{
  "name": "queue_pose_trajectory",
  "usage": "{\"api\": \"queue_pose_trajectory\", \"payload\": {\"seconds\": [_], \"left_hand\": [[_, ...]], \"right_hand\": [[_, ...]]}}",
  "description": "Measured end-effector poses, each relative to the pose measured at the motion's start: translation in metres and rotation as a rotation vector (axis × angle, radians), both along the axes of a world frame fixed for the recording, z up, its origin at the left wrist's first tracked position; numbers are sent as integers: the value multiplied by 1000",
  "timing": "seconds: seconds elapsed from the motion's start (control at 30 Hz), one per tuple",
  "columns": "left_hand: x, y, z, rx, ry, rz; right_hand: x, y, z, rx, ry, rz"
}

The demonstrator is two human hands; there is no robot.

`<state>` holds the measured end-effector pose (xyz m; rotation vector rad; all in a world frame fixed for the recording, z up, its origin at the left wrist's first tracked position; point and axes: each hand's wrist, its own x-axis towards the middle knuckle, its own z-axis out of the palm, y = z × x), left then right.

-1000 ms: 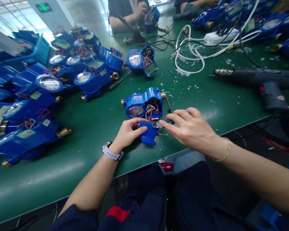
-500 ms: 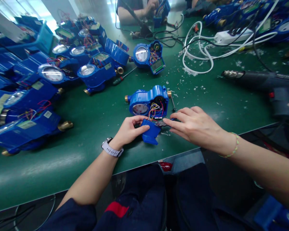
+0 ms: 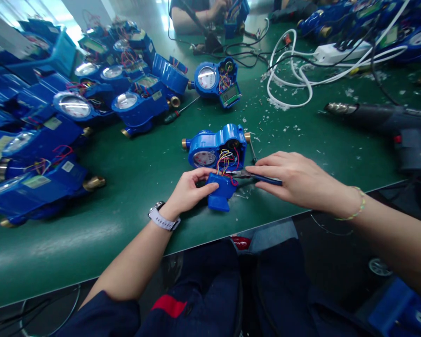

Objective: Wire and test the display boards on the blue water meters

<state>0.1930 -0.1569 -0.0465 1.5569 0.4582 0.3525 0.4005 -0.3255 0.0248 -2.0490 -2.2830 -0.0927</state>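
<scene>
- Shifted since the earlier frame: right hand (image 3: 298,182), now farther right of the open meter (image 3: 217,139), exposing more of the pliers (image 3: 264,179); left hand (image 3: 190,191) essentially unchanged.
- Open meter: lying on the green table (image 3: 143,199); long axis runs left to right, brass ends facing both ways, dial and open compartment turned toward the person.
- Left grip: narrow pinch on the blue cover (image 3: 220,193), which sits just on the near side of the open meter. Judged purpose: steadying the cover, and keeping it close because the wires (image 3: 225,160) run from the compartment to its far edge.
- Right grip: fingers lightly closed about the pliers' handles, off the meter's near right corner. Pliers lie almost level, nose pointing left to the cover's edge, presumably for reach among the wires. Whether the nose grips anything: cannot tell.
- Screwdriver (image 3: 253,152): just beside the meter's right brass end, shaft pointing away from the person.
- Heat gun (image 3: 375,117): well right of the meter, nozzle directed left.
</scene>
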Motion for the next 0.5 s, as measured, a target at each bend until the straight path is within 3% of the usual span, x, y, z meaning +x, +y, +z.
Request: {"api": "queue_pose_trajectory", "payload": {"seconds": [0.13, 0.33, 0.5], "left_hand": [[2, -2, -5, 113, 11, -3], [9, -8, -13, 239, -1, 17], [14, -15, -15, 317, -6, 59]], "right_hand": [[15, -16, -8, -5, 30, -39], [21, -31, -43, 60, -106, -139], [27, -40, -56, 115, 84, -176]]}}
